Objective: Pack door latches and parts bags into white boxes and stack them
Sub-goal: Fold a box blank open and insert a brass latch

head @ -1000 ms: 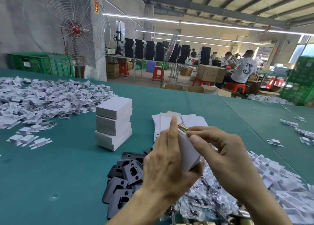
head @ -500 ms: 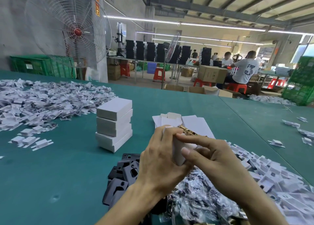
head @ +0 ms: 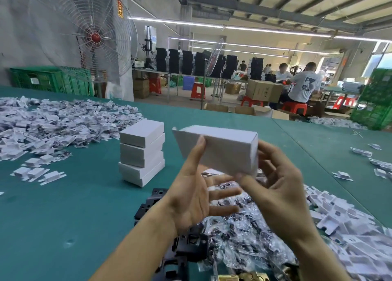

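Room: a factory hall is stretching out behind, with a large wire-caged wall fan (head: 95, 36) and workers sitting at far benches; a teal tabletop (head: 63, 206) is carrying the work.
Box in hand: a plain white cardboard box (head: 218, 147) is hanging tilted above the near middle of the tabletop, clear of the surface.
Right hand: the right hand (head: 280, 187) is pinching the box's right end, with its fingers curled round it.
Left hand: the left hand (head: 191, 198) is lying wide, its straight thumb pressing the box's near face and its fingers spreading beneath.
Done: a stack of three closed white boxes (head: 142, 153) is standing just left of the hands.
Left to do: clear plastic parts bags (head: 244, 234), black metal plates (head: 148, 208) and brass latches (head: 233, 278) are lying heaped along the near edge.
Progress: the held box is looking packed and is probably heading for the stack as its fourth, though blur is hiding whether its left flap is tucked. With this much stock waiting, the job is seeming early.
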The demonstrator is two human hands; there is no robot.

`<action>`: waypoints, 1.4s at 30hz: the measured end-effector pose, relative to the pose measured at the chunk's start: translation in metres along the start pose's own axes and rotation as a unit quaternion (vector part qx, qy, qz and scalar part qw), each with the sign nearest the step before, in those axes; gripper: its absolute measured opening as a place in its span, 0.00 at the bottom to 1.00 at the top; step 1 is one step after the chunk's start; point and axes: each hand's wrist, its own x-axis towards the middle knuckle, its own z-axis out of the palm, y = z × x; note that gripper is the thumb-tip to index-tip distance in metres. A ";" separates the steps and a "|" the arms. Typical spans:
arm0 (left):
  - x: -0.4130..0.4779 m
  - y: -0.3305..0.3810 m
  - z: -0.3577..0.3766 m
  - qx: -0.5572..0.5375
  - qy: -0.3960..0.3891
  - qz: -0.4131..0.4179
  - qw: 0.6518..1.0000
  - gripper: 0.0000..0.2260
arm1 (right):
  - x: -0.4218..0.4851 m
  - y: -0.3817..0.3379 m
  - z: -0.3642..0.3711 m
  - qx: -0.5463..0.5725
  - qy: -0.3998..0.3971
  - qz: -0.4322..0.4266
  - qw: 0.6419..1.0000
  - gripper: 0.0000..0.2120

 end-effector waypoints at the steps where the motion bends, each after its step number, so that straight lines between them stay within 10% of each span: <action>1: 0.000 0.001 -0.001 -0.027 -0.014 0.021 0.999 0.39 | -0.001 0.002 0.003 -0.026 -0.036 0.010 0.999 0.27; 9: 0.000 0.010 -0.003 -0.065 0.090 0.125 0.986 0.39 | -0.006 0.015 0.019 -0.251 -0.079 -0.030 0.964 0.20; 14: -0.002 0.007 0.001 -0.023 0.059 0.074 0.995 0.38 | -0.008 0.019 0.022 -0.322 -0.096 -0.031 0.941 0.29; 19: 0.004 0.005 -0.006 0.045 0.178 0.196 0.963 0.36 | -0.010 0.013 0.005 -0.405 -0.206 0.073 0.888 0.36; 24: 0.007 0.003 -0.015 0.172 0.209 0.283 0.920 0.33 | -0.012 0.003 -0.024 -0.435 -0.124 0.114 0.884 0.15; 27: 0.011 -0.001 -0.016 0.236 0.219 0.277 0.905 0.30 | -0.027 0.000 -0.025 -0.441 -0.223 0.176 0.851 0.02; 30: 0.011 -0.003 -0.012 0.243 0.206 0.280 0.906 0.30 | -0.046 0.001 -0.024 -0.439 -0.284 0.225 0.822 0.02; 34: 0.003 -0.003 -0.001 0.232 0.184 0.301 0.907 0.26 | -0.059 0.002 -0.040 -0.512 -0.161 0.212 0.817 0.07; 42: 0.001 -0.010 0.003 0.284 0.165 0.275 0.903 0.47 | -0.064 0.004 -0.055 -0.554 -0.192 0.295 0.754 0.14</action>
